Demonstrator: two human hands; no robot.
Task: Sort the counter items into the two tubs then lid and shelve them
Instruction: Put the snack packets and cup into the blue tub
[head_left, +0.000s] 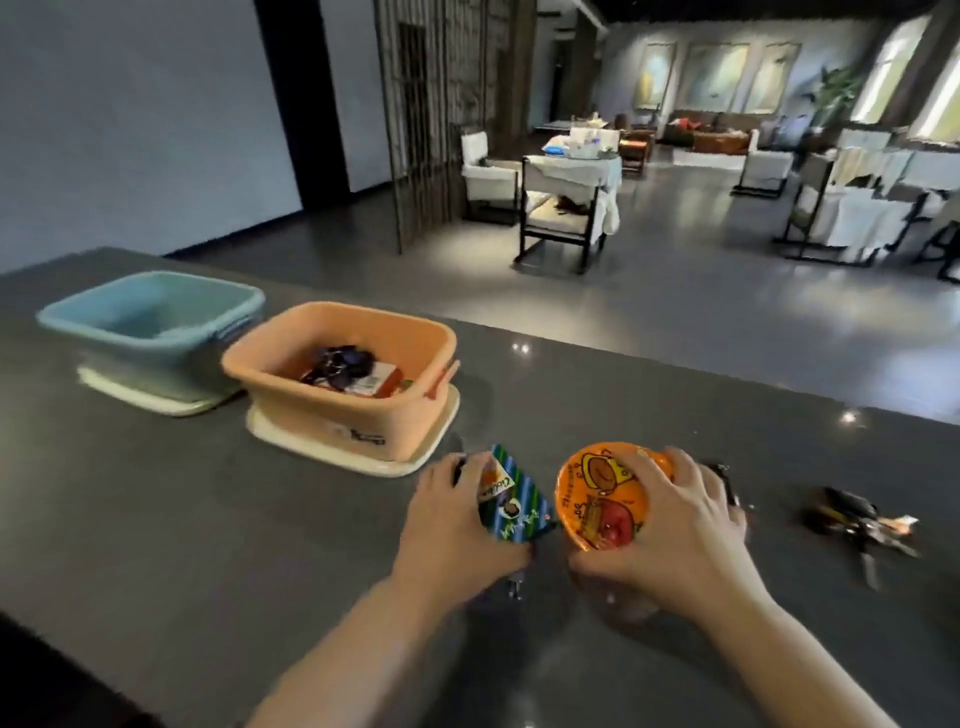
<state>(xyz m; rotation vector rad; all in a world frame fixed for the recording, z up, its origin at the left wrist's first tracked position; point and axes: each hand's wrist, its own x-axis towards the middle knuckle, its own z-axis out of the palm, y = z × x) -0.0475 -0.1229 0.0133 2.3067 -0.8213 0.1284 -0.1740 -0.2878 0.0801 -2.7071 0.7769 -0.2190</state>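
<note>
Orange tub sits on the dark counter, just beyond my left hand, with keys and a packet inside. Beside it, farther left, stands the blue tub. Each tub rests on a pale lid. My left hand grips a green striped snack packet. My right hand curls over an orange sealed cup. A key bunch lies to the right, apart from my hands.

two tubs side by side on counter, keys in right one
</note>
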